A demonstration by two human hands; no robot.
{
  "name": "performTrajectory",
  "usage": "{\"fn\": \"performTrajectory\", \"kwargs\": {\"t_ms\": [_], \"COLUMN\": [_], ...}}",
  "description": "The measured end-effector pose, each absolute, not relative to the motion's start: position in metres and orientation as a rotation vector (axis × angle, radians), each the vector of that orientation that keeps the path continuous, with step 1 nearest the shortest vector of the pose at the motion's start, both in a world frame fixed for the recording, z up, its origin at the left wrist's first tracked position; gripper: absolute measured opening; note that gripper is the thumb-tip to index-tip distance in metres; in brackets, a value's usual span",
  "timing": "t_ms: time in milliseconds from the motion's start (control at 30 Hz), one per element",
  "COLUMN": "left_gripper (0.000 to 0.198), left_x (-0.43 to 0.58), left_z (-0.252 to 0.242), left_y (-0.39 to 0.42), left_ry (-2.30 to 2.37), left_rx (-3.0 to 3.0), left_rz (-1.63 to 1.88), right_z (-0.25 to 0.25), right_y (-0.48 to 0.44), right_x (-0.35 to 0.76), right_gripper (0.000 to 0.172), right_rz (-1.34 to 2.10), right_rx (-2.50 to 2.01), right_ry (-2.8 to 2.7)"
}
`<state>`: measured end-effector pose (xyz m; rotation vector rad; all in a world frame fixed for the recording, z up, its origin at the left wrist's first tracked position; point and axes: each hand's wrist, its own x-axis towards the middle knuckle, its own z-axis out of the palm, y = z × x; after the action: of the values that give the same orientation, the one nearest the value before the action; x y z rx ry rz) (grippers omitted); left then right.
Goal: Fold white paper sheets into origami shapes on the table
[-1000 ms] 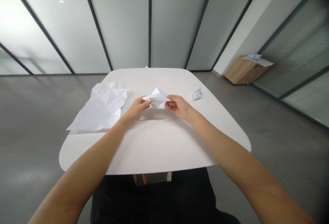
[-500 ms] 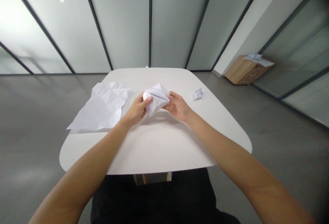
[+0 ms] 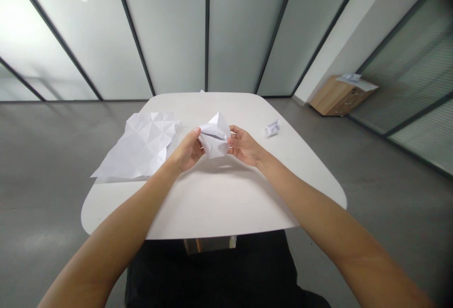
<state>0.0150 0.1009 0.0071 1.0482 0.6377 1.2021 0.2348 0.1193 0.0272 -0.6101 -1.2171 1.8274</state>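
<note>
Between my hands I hold a folded white paper piece [image 3: 214, 136], a pointed origami form with a dark crease across it. My left hand [image 3: 187, 151] pinches its left side, and my right hand [image 3: 243, 146] holds its right side with the fingertips. To the left of my left hand lies a large creased white paper sheet [image 3: 146, 145], flat on the table, its facets showing a pattern of folds. A small folded paper piece [image 3: 272, 128] sits to the right of my right hand, out of reach of the fingers.
The white rounded table [image 3: 212, 209] stands on a grey floor before frosted glass panels. A low wooden cabinet [image 3: 336, 95] with papers on top stands at the back right. Dark clothing shows below the near table edge.
The folded paper has turned and closed up from a flatter, wider shape into a rounder, taller form. My hands have shifted their grip on it and stay close together.
</note>
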Motion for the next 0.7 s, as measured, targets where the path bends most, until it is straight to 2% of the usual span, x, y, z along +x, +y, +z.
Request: {"fn": "performTrajectory", "kwargs": {"t_ms": [133, 300, 500, 700], "left_gripper": [0.072, 0.076, 0.078, 0.075], "left_x": [0.018, 0.021, 0.025, 0.030], "left_z": [0.010, 0.009, 0.010, 0.014], "left_y": [0.095, 0.089, 0.087, 0.087], "left_ry": [0.576, 0.545, 0.511, 0.555], "left_rx": [1.092, 1.086, 1.071, 1.070], "left_rz": [1.028, 0.970, 0.995, 1.130], "right_z": [0.024, 0.020, 0.020, 0.023], "right_y": [0.119, 0.119, 0.119, 0.116], "right_x": [0.233, 0.230, 0.231, 0.231], "right_gripper": [0.061, 0.069, 0.069, 0.062], "right_rz": [1.846, 1.857, 1.834, 1.866], "right_rx": [-0.569, -0.567, -0.597, -0.608], "right_ry": [-1.293, -1.330, -1.312, -1.244]}}
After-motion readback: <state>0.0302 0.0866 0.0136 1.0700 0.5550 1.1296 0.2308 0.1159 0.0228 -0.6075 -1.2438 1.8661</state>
